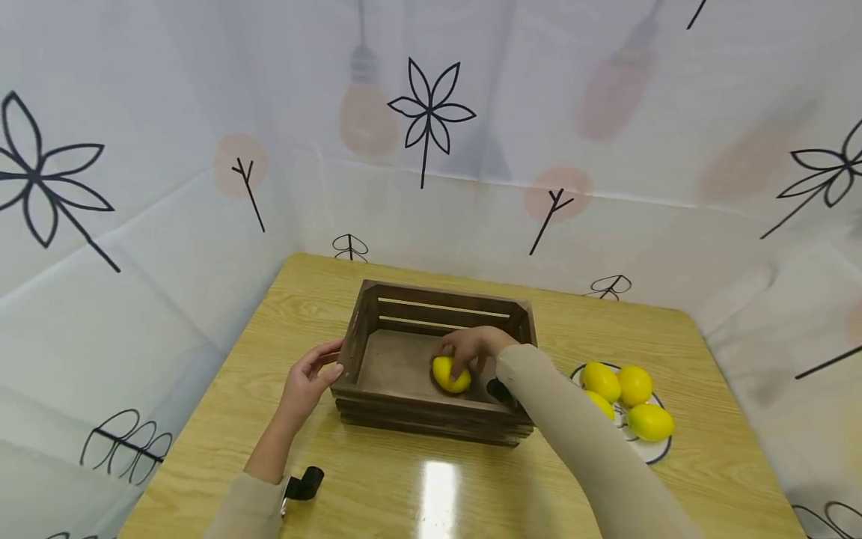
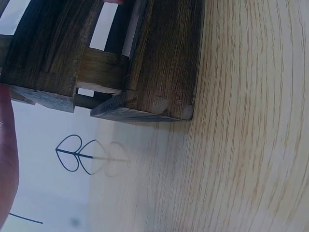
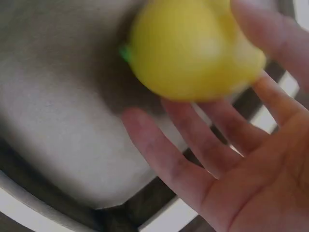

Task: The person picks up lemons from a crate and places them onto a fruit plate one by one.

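A brown slatted wooden crate (image 1: 431, 408) stands on the table. My left hand (image 1: 310, 382) holds its left end, the thumb at the near corner of the rim and the fingers along the outside. In the left wrist view a fingertip (image 2: 114, 1) shows at a gap between slats of the crate (image 2: 159, 63). Inside the crate, my right hand (image 1: 468, 348) grips a yellow lemon (image 1: 451, 374) from above, low over the floor. Close up in the right wrist view, this lemon (image 3: 188, 53) lies between thumb and fingers, its green tip facing away from the palm.
Right of the crate, a white plate (image 1: 656, 451) with a dark blue rim carries several lemons (image 1: 650, 423). My right forearm passes between plate and crate. White patterned cloth (image 1: 431, 217) hangs behind and beside the wood-grain table (image 1: 377, 479).
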`<state>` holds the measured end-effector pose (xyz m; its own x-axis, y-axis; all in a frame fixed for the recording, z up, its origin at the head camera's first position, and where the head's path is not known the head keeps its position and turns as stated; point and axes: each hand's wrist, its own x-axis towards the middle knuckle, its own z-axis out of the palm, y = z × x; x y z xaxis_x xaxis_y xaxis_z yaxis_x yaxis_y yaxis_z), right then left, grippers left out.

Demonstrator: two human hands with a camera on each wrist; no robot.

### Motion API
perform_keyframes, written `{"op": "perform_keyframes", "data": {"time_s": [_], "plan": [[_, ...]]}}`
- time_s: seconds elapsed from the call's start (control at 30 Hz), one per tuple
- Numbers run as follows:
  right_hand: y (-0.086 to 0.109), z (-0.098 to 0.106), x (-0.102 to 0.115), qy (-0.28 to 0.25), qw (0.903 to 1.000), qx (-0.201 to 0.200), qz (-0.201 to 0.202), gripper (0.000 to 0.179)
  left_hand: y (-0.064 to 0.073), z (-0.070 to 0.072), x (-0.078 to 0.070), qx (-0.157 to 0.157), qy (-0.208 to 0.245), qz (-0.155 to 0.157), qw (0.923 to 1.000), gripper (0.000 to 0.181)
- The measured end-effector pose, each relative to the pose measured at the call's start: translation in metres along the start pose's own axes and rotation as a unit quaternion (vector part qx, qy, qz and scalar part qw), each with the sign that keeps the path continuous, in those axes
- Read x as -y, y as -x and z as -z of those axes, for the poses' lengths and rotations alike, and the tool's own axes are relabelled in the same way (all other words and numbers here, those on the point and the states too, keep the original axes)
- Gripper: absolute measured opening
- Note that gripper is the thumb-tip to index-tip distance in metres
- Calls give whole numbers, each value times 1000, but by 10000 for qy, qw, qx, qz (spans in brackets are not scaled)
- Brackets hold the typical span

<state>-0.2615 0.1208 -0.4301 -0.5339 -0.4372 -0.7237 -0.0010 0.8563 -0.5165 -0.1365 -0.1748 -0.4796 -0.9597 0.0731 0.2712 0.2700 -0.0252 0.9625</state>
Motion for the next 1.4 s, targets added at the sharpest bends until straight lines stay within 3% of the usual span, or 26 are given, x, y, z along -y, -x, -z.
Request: {"op": "perform_keyframes", "data": {"time_s": [0.17, 0.27, 0.63, 0.9, 1.1, 1.4], "plan": [[-12, -4, 2, 415, 9989, 204, 77, 55, -1, -4, -6, -2, -84, 110, 9999, 39], [-15, -3, 1, 444, 9983, 154, 333, 54, -1, -4, -7, -3, -90, 170, 9998, 39], [-4, 13, 13, -304, 9831, -449, 1748, 59, -1, 0, 0, -66, -62, 42, 10000, 38], [18, 22, 25, -868, 9585, -1019, 2516, 61, -1, 0, -1, -47, -99, 36, 9999, 38], [35, 21, 32, -1216, 9428, -1407, 2765, 65, 1, 0, -1, -32, -94, 117, 9999, 39], [57, 16, 37, -2035, 9105, -1878, 3070, 65, 0, -1, -3, -2, -123, 67, 9999, 39]]}}
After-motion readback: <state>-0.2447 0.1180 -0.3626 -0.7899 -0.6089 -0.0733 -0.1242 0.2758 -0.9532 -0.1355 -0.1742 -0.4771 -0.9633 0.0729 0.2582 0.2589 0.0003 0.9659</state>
